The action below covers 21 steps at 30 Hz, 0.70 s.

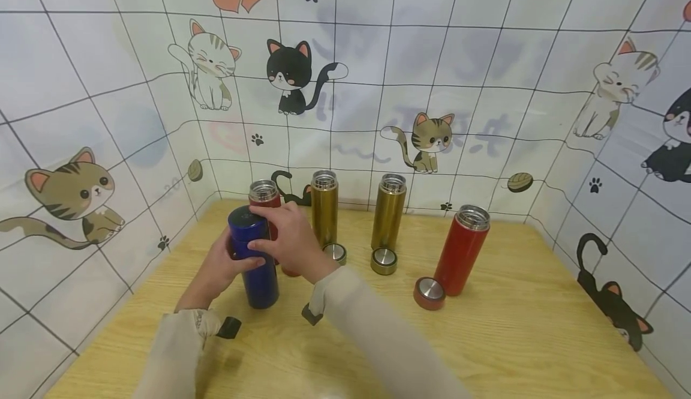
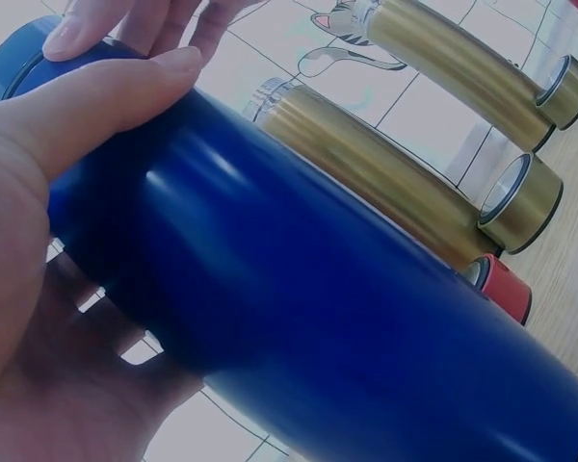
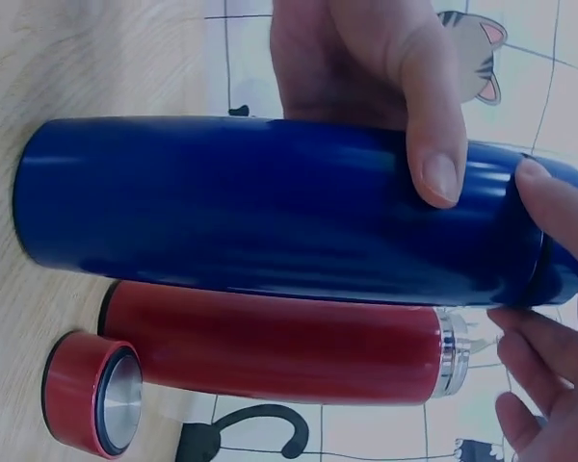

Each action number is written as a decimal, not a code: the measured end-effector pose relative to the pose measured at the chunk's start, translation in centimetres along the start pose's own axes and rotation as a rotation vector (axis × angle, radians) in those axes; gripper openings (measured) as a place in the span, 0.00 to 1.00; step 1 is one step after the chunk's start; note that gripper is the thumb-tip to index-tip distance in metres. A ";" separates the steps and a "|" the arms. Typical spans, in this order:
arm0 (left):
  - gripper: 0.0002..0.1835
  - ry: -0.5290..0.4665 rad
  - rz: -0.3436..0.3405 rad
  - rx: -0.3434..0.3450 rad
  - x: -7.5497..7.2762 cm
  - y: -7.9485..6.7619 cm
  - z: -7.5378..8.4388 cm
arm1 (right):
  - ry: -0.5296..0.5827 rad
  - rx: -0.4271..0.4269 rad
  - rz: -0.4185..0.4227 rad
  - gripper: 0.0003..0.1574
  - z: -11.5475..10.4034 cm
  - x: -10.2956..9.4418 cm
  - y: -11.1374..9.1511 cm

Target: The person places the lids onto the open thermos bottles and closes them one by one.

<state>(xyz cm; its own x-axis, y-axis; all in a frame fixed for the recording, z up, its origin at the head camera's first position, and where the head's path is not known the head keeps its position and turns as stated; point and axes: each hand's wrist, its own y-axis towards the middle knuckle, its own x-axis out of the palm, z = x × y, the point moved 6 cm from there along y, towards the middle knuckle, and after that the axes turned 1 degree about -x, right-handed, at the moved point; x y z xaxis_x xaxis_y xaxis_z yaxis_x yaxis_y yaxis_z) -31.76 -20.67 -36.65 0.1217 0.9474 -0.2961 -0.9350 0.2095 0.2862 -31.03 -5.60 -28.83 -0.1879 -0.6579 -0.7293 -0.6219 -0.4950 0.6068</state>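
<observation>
Blue flask (image 1: pixel 263 288) | hands (image 1: pixel 294 243) grip it | red flask (image 1: pixel 272 201) behind partly hidden

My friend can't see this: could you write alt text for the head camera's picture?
A person's left hand holds a blue flask while the right hand grips its lid. Beyond and to the right, two red flasks and two gold flasks stand uncapped on a wooden table, before a cat-patterned backdrop.
</observation>
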 end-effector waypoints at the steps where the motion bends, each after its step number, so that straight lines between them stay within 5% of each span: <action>1: 0.47 -0.002 0.001 0.001 0.0 0.0 0.0 | -0.012 0.002 0.006 0.40 0.0 0.0 0.0; 5: 0.47 0.001 -0.003 0.006 0.0 0.0 0.1 | -0.015 0.001 -0.005 0.40 0.0 -0.2 0.2; 9: 0.47 -0.001 -0.033 0.024 -0.1 0.2 0.0 | 0.054 -0.037 -0.108 0.44 0.3 0.3 0.8; 14: 0.44 -0.069 -0.117 0.062 -0.4 0.5 -0.1 | 0.179 -0.088 -0.285 0.49 0.3 1.0 1.7; 21: 0.43 -0.099 -0.167 0.063 -0.5 0.5 0.0 | 0.412 -0.079 -0.375 0.46 0.5 1.5 2.2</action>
<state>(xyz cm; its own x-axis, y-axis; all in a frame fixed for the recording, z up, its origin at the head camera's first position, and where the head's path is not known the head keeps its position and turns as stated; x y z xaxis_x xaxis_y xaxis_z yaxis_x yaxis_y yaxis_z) -32.31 -21.03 -36.31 0.3087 0.9166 -0.2541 -0.8766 0.3779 0.2981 -33.12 -7.37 -28.72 0.3577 -0.5882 -0.7253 -0.5270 -0.7683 0.3632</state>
